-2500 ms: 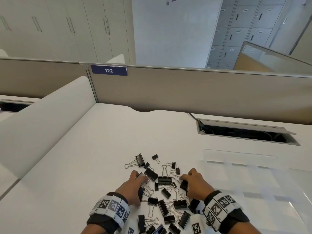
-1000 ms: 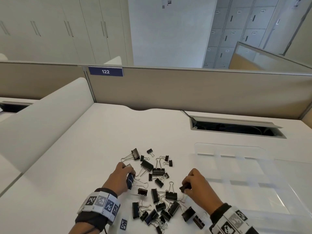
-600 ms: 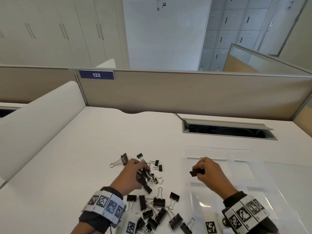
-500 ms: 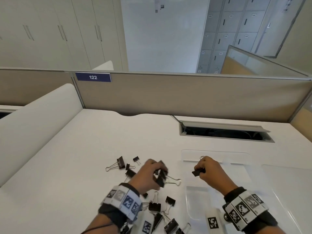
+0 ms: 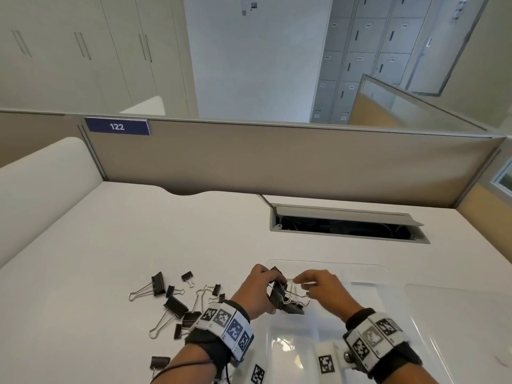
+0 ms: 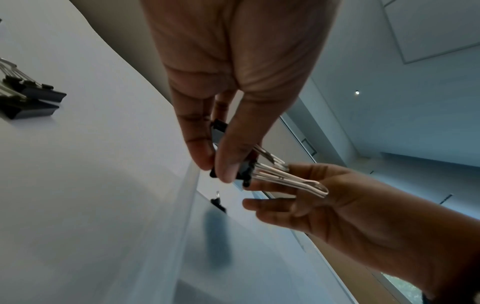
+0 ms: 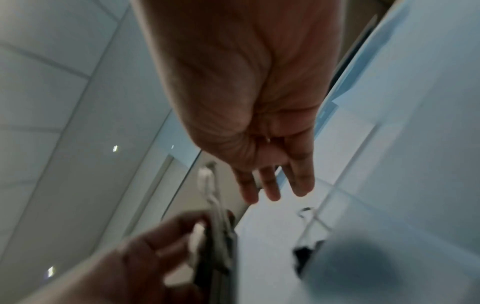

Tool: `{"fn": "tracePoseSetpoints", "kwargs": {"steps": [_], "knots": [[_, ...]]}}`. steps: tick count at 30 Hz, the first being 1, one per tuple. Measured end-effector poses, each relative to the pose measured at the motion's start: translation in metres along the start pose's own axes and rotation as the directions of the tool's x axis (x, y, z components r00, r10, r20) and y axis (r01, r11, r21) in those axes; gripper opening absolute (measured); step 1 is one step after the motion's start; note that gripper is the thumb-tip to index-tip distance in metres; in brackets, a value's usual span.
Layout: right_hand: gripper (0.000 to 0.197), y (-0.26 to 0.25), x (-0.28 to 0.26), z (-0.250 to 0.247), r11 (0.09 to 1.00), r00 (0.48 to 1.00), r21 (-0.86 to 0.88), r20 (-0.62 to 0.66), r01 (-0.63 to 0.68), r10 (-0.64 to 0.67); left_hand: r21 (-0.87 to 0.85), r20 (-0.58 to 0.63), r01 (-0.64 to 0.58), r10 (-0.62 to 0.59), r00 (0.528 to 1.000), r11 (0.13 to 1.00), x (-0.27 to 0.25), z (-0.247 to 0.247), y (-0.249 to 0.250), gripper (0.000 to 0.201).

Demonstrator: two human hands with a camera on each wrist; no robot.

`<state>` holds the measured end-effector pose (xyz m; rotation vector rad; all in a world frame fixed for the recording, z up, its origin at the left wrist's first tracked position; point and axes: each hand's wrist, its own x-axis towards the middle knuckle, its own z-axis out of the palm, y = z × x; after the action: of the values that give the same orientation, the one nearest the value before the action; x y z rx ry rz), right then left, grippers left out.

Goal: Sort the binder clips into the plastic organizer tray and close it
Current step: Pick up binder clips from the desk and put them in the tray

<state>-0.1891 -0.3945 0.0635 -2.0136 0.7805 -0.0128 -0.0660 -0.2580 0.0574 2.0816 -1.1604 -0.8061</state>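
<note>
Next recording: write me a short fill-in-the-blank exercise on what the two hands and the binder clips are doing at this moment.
1. The bunch of large black binder clips with silver wire handles is gripped by the person's ____ hand.
2. The right hand has its fingers ____ and holds nothing.
3. Both hands are over the clear plastic ____.
4. The loose black clips lie on the ____ desk.

Missing words: left; open; organizer tray; white

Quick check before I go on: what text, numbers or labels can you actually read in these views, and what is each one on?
"122": white digits on the blue nameplate at the top of the desk partition.
Locker doors at the back carry small number tags, too small to read.
Papers pinned on the far wall: too small to read.
Wristbands carry square black-and-white marker patterns, no words.
Wrist views: no text.
</note>
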Motion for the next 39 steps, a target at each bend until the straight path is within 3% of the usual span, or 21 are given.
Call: {"fn": "tracePoseSetpoints", "kwargs": {"steps": [2, 4, 6, 11, 16, 21, 23, 26, 28, 31, 35, 39], "knots": [[0.026, -0.007, -0.007, -0.011, 0.928, 0.993, 0.355, 0.049, -0.115, 0.104, 0.003, -0.016, 0.003, -0.003, 1.000, 1.000, 0.004, 0.002, 0.001, 0.061], [0.017, -0.012, -0.012, -0.018, 0.881, 0.980, 0.442, 0.174, -0.168, 0.100, 0.015, -0.031, 0.001, -0.001, 1.000, 1.000, 0.009, 0.004, 0.002, 0.062], [0.018, -0.011, -0.012, -0.018, 0.910, 0.976, 0.382, 0.200, -0.163, 0.090, 0.043, -0.023, 0.006, -0.005, 1.000, 0.999, 0.014, 0.005, 0.003, 0.064], [0.019, -0.010, 0.006, -0.026, 0.995, 0.994, -0.023, -0.056, -0.096, 0.095, 0.180, 0.027, -0.006, 0.001, 1.000, 0.984, 0.020, 0.006, 0.005, 0.058], [0.023, -0.016, 0.026, -0.018, 0.972, 0.994, -0.216, 0.031, -0.092, 0.101, 0.292, 0.083, -0.064, 0.041, 0.996, 0.954, 0.023, 0.010, 0.007, 0.053], [0.024, -0.019, 0.043, -0.005, 0.924, 0.976, -0.375, 0.158, -0.082, 0.151, 0.304, 0.027, -0.071, 0.066, 0.997, 0.950, 0.023, 0.004, 0.004, 0.047], [0.022, -0.019, 0.049, -0.003, 0.914, 0.977, -0.397, 0.150, -0.079, 0.149, 0.298, 0.016, -0.067, 0.065, 0.998, 0.952, 0.022, 0.002, 0.001, 0.043], [0.041, -0.017, 0.055, 0.001, 0.892, 0.991, -0.450, 0.089, -0.047, 0.097, 0.299, -0.004, -0.063, 0.067, 0.998, 0.952, 0.019, 0.001, -0.007, 0.041], [0.043, -0.017, 0.053, 0.006, 0.885, 0.998, -0.464, 0.048, -0.021, 0.049, 0.299, -0.031, -0.060, 0.073, 0.997, 0.952, 0.016, 0.002, -0.012, 0.038], [0.038, -0.017, 0.048, 0.017, 0.856, 0.999, -0.515, 0.035, 0.042, -0.028, 0.280, -0.059, -0.062, 0.081, 0.995, 0.958, 0.011, 0.001, -0.020, 0.037], [0.056, -0.021, 0.040, 0.032, 0.871, 0.983, -0.476, 0.180, 0.121, -0.038, 0.111, -0.088, -0.045, 0.055, 0.995, 0.993, -0.002, -0.011, -0.030, 0.042], [0.036, -0.024, 0.045, 0.042, 0.788, 0.987, -0.595, 0.125, 0.157, -0.103, -0.072, -0.169, 0.052, -0.064, 0.984, 0.996, -0.022, -0.027, -0.052, 0.040]]}}
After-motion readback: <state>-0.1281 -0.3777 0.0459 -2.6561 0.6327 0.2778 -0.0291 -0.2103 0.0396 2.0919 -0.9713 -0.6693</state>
